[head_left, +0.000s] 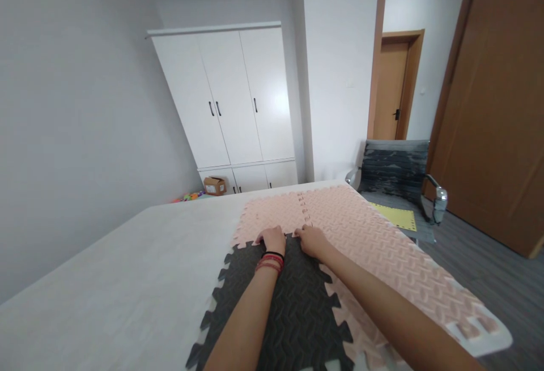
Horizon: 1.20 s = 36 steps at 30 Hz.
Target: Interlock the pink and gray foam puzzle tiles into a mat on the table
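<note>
A black foam puzzle mat (304, 308) with toothed edges lies on the white table, its far edge against the pink foam mats (272, 209). At that seam, my left hand (272, 239) is closed on the black mat's far edge, with the fingertips partly hidden. Just to its right, my right hand (313, 239) has its fingers curled on the same edge, near the far right corner. The black mat's right teeth lie beside or over the pink mat; I cannot tell if they interlock. My forearms cover part of the black mat.
The white table (127, 269) spreads to the left. Beyond it stand a white cabinet (238, 99) and a cardboard box (215, 186). A chair (395, 173) with a yellow foam sheet (397, 217) on it stands at the right, near a brown door (493, 122).
</note>
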Motion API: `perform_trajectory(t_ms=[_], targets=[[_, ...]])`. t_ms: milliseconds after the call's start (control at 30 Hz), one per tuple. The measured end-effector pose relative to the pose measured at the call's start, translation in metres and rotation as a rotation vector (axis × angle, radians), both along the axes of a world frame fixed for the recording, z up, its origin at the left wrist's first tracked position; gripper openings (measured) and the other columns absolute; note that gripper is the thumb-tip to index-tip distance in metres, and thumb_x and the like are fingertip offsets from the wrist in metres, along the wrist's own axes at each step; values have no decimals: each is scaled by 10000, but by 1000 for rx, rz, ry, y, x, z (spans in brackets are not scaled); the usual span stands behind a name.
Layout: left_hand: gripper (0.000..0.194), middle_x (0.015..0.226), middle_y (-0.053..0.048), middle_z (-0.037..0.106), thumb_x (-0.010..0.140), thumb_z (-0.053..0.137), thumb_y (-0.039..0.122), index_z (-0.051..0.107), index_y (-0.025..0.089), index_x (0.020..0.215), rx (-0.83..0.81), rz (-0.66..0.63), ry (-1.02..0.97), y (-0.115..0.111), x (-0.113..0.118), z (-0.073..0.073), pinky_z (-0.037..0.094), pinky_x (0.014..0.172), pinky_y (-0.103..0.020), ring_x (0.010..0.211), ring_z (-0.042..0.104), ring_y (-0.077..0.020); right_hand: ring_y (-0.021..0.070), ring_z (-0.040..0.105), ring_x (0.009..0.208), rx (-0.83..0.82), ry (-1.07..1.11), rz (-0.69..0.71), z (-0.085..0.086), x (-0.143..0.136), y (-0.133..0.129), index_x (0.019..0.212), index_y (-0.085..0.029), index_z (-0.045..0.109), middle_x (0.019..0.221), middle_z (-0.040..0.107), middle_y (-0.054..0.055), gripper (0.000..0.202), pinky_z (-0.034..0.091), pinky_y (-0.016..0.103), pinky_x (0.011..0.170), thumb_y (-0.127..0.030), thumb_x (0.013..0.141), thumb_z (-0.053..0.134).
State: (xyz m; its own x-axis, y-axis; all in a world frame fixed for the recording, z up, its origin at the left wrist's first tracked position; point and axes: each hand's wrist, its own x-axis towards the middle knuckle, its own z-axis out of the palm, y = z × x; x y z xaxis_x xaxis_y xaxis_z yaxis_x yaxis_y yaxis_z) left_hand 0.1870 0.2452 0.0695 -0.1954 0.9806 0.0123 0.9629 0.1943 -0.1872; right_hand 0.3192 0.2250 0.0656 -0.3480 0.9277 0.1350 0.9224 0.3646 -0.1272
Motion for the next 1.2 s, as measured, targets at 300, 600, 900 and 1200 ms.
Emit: perform_trajectory(t_ms=[300,600,900,1200], targets=[[432,1219,-89,551,883,507,457,509,182,1217,34,56,2,-2,-6,-3,477,900,-470,1084,551,-227,236,616,990,-31,44,-68,-10,13,28,1030,-123,636,1086,647,166,300,445,326,801,-153,825,419],[431,1185,-83,566,878,512,468,520,179,1198,24,-86,-44,-5,-19,3,492,872,-450,1049,565,-216,160,501,1181,-22,187,-135,-19,99,50,1271,-174,536,1335,533,71,470,342,249,988,-171,811,443],[426,1244,-89,532,884,509,443,504,178,1218,187,-64,-91,3,-104,13,447,933,-475,1113,528,-230,215,515,1173,21,248,-595,-35,252,35,1288,-81,511,1320,524,170,488,374,296,955,-166,841,333],[439,1177,-80,577,872,504,495,535,172,1167,79,-36,-190,39,-148,-5,462,899,-439,1033,567,-203,286,576,1069,23,305,-768,-46,250,71,1275,-172,529,1133,644,144,499,436,411,856,-311,813,401]])
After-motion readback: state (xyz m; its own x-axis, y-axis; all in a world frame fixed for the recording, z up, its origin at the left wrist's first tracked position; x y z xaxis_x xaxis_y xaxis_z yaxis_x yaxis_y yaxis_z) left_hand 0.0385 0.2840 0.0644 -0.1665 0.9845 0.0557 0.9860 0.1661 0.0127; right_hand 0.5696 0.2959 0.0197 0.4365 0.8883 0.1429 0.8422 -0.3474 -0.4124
